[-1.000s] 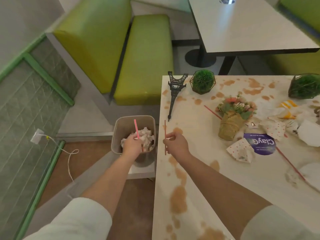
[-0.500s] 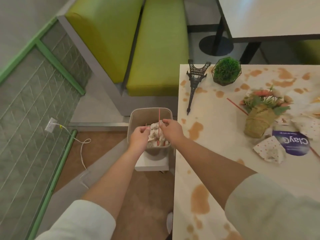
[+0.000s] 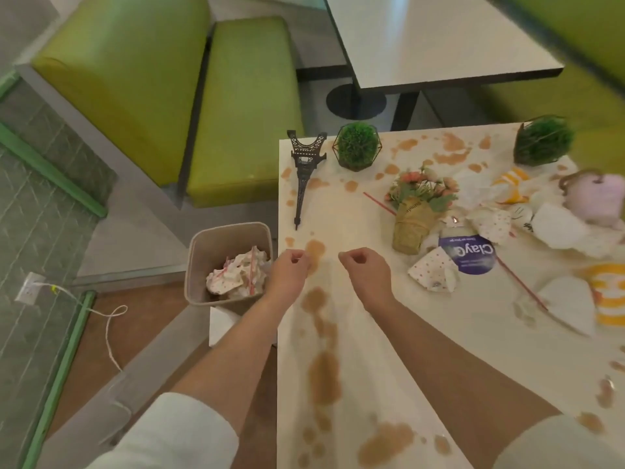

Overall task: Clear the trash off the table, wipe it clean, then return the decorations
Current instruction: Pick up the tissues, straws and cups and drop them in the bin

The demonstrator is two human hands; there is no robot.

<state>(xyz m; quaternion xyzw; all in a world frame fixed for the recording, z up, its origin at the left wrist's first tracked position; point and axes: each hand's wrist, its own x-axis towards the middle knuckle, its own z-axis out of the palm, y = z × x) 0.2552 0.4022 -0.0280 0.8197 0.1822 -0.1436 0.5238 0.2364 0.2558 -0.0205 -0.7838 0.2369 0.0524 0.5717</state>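
My left hand (image 3: 291,269) and my right hand (image 3: 367,272) hover over the left edge of the stained table (image 3: 355,336), fingers curled, holding nothing. The beige bin (image 3: 199,262) beside the table holds crumpled paper (image 3: 233,275) and red straws (image 3: 252,270). On the table lie a red straw (image 3: 378,203), a second red straw (image 3: 521,284), crumpled dotted wrappers (image 3: 433,274), a purple round lid (image 3: 468,253) and white cups (image 3: 571,304). Decorations stand there: a black tower model (image 3: 304,170), two green ball plants (image 3: 356,146) (image 3: 542,140), a flower pot (image 3: 416,211) and a pink plush (image 3: 597,198).
Green benches (image 3: 243,106) stand behind the bin. A second table (image 3: 433,38) stands farther back. Brown spill stains (image 3: 323,377) run across the table top. A white cable (image 3: 108,326) lies on the floor at the left by a wall outlet.
Both hands let go of the red straws into the bin and drew back over the table's edge. The view swung right toward the table.
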